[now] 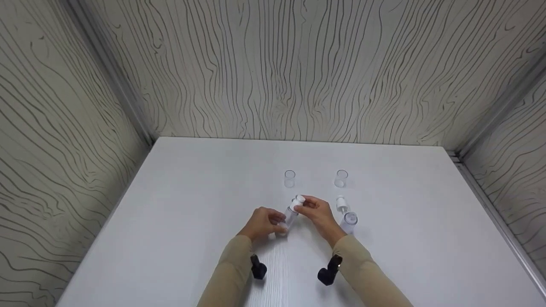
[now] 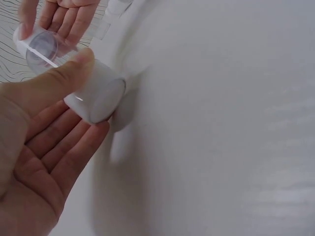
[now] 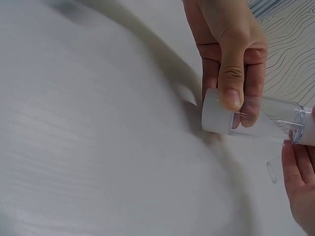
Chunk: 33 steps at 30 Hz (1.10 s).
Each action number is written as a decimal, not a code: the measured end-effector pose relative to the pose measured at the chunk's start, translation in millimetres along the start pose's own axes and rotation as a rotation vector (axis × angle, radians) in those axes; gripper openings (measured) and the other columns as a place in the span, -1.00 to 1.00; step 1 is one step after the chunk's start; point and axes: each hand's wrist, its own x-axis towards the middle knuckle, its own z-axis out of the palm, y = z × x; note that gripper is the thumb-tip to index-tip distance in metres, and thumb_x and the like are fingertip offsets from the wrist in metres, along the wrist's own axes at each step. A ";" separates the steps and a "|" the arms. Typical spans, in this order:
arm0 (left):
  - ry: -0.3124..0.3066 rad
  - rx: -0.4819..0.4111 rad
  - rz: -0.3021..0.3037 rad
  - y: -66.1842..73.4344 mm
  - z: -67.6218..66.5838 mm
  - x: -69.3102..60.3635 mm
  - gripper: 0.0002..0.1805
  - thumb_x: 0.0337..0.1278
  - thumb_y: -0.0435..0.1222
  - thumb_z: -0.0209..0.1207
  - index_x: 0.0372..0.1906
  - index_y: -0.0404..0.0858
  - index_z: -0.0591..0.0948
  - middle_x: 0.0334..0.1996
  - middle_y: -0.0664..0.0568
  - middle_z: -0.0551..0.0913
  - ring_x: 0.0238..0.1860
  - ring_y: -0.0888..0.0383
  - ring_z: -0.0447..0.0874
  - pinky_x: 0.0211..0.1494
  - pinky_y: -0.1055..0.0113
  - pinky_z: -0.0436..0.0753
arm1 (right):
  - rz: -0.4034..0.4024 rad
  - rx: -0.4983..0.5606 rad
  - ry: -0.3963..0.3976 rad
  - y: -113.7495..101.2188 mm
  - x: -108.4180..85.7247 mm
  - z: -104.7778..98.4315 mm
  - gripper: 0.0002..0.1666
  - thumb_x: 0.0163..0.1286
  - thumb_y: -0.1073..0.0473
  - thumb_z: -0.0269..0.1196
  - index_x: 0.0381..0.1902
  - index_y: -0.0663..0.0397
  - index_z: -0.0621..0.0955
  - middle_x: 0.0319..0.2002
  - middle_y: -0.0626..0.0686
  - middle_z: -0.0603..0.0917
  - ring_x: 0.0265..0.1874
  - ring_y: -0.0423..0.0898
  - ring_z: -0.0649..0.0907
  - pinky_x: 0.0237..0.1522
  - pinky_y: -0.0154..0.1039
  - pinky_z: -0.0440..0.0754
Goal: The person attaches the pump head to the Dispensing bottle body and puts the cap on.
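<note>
Tilted above the table, a clear bottle with a white base (image 1: pixel 290 217) (image 2: pixel 98 91) (image 3: pixel 268 115) is held between both hands. My left hand (image 1: pixel 263 222) (image 2: pixel 44 132) (image 3: pixel 229 54) grips its lower part, thumb on one side and fingers on the other. At the bottle's mouth, my right hand (image 1: pixel 319 214) (image 2: pixel 66 19) (image 3: pixel 301 189) pinches a white pump top (image 1: pixel 297 202) (image 2: pixel 23 39) (image 3: pixel 309 129). The pump top's lower end meets the bottle's rim; whether it is seated cannot be told.
Two clear caps (image 1: pixel 289 179) (image 1: pixel 341 179) stand farther back on the white table (image 1: pixel 196 183). Right of my right hand are another white pump top (image 1: pixel 341 203) and a second clear bottle (image 1: pixel 349 221). Wood-patterned walls stand behind and at both sides.
</note>
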 end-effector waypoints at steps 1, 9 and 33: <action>0.000 -0.002 -0.001 0.4 0.1 -0.3 -0.62 -0.16 -0.26 0.46 -0.11 -0.22 0.72 -0.18 -0.03 0.77 -0.13 0.11 0.72 0.09 0.16 0.67 | -0.004 0.000 0.007 0.0 -0.1 0.1 -0.46 0.15 0.34 0.34 0.11 0.42 0.53 0.01 0.30 0.69 -0.13 -0.19 0.70 -0.01 -0.32 0.69; 0.002 -0.014 -0.012 1.4 1.1 -1.2 -0.60 -0.17 -0.27 0.47 -0.10 -0.23 0.72 -0.17 -0.03 0.77 -0.11 0.11 0.72 0.10 0.17 0.67 | -0.004 -0.038 0.063 -1.0 -1.1 3.2 -0.52 0.09 0.28 0.41 -0.01 0.34 0.61 -0.14 0.14 0.76 -0.21 -0.21 0.69 -0.05 -0.29 0.70; 0.006 -0.043 0.025 -2.8 1.6 -5.0 -0.60 -0.11 -0.28 0.44 -0.07 -0.29 0.69 -0.15 -0.07 0.76 -0.12 0.09 0.72 0.05 0.21 0.69 | -0.010 0.039 0.094 6.1 -3.0 10.4 -0.51 0.09 0.26 0.42 -0.04 0.38 0.57 -0.28 -0.01 0.71 -0.29 -0.27 0.63 -0.21 -0.46 0.63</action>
